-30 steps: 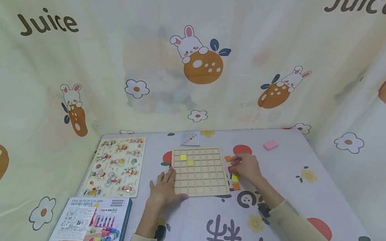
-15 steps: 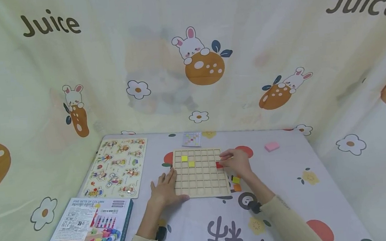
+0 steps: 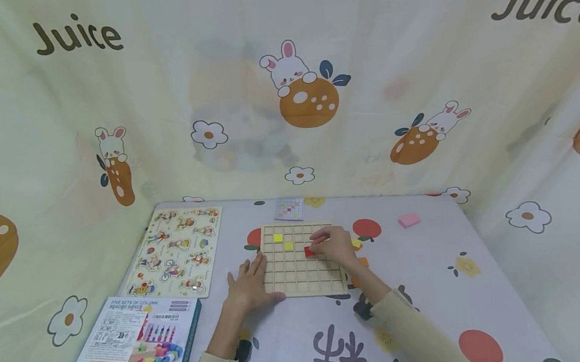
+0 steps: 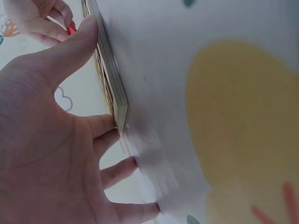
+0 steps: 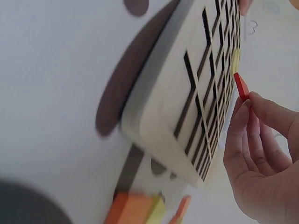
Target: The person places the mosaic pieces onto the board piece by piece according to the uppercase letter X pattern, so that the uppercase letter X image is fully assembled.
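1. Right hand (image 3: 334,246), thumb and fingertips pinched together, holds a flat red tile (image 5: 241,86) above a pale wooden grid board (image 3: 304,273), right of 2 yellow square tiles (image 3: 278,238).
2. Left hand (image 3: 247,284), fingers spread and gripping nothing, rests against the board's near-left corner.
3. Good form would be to level the red tile over 1 square, board braced.
4. White-and-blue cardboard box (image 3: 137,341) reads "SETS OF COLUMN BEADED BOXES"; cream fabric curtain (image 3: 153,72), "Juice."

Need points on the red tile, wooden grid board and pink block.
Red tile (image 5: 241,87), right wrist view: middle of its visible surface.
Wooden grid board (image 3: 298,265), head view: bare grid near its middle.
Pink block (image 3: 409,219), head view: top face.
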`<action>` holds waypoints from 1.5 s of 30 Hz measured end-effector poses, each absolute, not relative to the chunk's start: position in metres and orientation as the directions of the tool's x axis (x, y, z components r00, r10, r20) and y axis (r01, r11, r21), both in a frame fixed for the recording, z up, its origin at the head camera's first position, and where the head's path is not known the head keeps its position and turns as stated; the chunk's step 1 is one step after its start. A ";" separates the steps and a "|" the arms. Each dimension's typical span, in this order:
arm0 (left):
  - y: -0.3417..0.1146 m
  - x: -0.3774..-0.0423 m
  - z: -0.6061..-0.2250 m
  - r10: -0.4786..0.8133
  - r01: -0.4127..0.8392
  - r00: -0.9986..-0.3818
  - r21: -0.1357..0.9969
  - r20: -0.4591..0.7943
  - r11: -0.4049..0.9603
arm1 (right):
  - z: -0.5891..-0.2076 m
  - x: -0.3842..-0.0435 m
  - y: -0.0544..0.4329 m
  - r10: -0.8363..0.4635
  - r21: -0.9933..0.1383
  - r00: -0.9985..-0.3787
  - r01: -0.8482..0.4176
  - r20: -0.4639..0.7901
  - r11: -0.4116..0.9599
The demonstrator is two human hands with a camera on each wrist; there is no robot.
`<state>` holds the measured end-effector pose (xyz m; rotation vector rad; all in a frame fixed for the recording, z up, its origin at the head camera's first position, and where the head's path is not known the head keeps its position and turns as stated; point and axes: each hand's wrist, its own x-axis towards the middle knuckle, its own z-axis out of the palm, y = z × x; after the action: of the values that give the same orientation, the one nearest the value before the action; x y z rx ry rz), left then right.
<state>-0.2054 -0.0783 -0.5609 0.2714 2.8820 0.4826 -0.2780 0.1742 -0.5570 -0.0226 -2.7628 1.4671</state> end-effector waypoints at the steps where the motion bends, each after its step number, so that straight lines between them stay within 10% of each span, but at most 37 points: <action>1: -0.078 -0.206 -0.562 0.211 0.144 -0.962 0.335 -0.174 0.931 | -0.558 -0.279 0.171 0.017 -0.825 -1.000 0.008 0.001 0.565; 45: -0.078 -0.203 -0.558 0.207 0.130 -0.960 0.355 -0.188 0.926 | -0.569 -0.275 0.174 0.029 -0.784 -0.999 0.001 0.022 0.620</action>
<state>-0.2026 -0.0776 -0.5576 0.2541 2.8628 0.5054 -0.2753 0.1739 -0.5690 -0.0254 -2.7986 1.3548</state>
